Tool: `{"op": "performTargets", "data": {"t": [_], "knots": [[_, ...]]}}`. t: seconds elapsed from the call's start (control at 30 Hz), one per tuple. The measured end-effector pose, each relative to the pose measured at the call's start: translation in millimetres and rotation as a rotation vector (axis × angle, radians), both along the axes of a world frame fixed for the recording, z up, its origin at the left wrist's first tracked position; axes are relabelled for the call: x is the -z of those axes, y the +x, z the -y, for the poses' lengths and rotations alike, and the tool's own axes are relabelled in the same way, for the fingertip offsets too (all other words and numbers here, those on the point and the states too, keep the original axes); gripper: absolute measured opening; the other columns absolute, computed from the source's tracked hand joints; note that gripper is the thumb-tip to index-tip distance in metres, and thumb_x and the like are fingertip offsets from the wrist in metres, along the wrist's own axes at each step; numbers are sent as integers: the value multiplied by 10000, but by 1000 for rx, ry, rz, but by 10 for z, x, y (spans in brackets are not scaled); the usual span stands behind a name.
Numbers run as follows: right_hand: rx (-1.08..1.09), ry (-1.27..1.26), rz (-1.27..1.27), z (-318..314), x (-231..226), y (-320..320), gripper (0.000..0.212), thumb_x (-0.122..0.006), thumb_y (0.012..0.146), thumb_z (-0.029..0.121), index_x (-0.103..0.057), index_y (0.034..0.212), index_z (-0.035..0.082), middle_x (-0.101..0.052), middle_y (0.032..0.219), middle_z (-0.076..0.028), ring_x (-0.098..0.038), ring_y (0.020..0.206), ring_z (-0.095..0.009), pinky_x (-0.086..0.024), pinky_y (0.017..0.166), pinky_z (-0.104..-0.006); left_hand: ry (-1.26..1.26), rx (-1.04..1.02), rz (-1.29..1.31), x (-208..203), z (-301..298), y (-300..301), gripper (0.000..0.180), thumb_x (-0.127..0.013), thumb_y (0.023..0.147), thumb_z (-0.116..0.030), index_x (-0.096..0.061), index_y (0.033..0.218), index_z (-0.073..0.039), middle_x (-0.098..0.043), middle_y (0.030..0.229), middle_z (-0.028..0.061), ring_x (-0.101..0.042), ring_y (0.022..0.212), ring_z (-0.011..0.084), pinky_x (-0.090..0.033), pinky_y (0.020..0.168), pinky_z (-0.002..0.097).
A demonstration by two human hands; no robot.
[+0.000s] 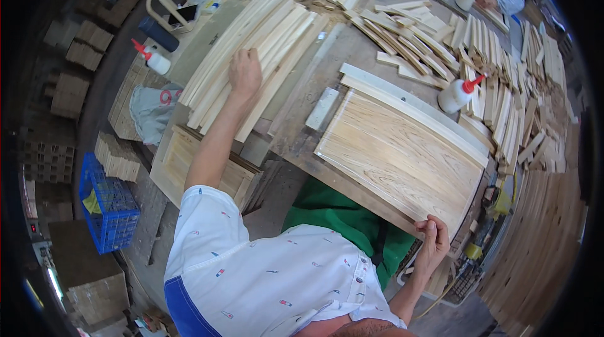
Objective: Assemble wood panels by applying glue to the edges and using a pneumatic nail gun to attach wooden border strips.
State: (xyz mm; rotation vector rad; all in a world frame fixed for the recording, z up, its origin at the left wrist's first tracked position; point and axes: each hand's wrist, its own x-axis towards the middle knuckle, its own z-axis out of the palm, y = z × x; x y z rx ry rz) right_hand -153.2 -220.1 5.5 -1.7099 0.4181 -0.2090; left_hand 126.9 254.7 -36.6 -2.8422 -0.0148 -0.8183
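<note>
My left hand (245, 73) reaches out over a stack of long pale wooden strips (214, 63), its fingers curled down around one of them. In front of me on the workbench lies a flat wooden panel (396, 154) with strong grain. A pale strip (415, 114) runs along the panel's far edge. By the panel's near right corner is my right hand (434, 239), with thumb and fingers drawn together; whatever is between them is too small to make out. A short grey block (321, 109) sits left of the panel.
A white glue bottle with red cap (454, 97) stands behind the panel; another glue bottle (157, 61) is at far left. Loose wood pieces (415, 38) heap up at the back and right. A blue crate (113, 211) is low left. Across the bench, a co-worker's sleeve (511, 0) shows.
</note>
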Motion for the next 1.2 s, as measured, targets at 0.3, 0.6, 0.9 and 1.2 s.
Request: {"op": "performTargets", "data": {"t": [0.3, 0.6, 0.9, 1.2], "knots": [[-119, 20, -69, -102, 74, 138, 161, -572, 939, 103, -651, 1008, -20, -680, 807, -76, -633, 754, -117, -503, 701, -258, -12, 6, -307, -103, -261, 102, 377, -659, 778, -97, -599, 1138, -3, -589, 1048, 210, -553, 1006, 387, -446, 882, 465], [12, 111, -21, 129, 98, 4, 159, -570, 945, 96, -650, 1013, -23, -681, 795, -48, -617, 757, -97, -497, 706, -242, -177, 54, -343, -175, -179, 34, 373, -637, 842, -127, -593, 1190, 0, -569, 1115, 211, -538, 1070, 370, -431, 927, 448], [225, -292, 51, 962, -98, 311, 184, -549, 956, 125, -635, 981, -36, -650, 772, -47, -584, 719, -103, -475, 682, -248, -397, 407, -243, -292, 1073, 89, 303, -635, 855, -97, -622, 1147, -17, -587, 1103, 172, -546, 1062, 340, -425, 927, 414], [232, -999, -319, 2749, 213, 1879, 322, -618, 818, 274, -657, 915, -30, -655, 911, -257, -625, 886, -419, -476, 811, -496, -706, 839, -495, -467, 2579, -614, 198, -638, 845, -84, -663, 1026, -8, -645, 944, 134, -622, 893, 280, -486, 811, 356]]}}
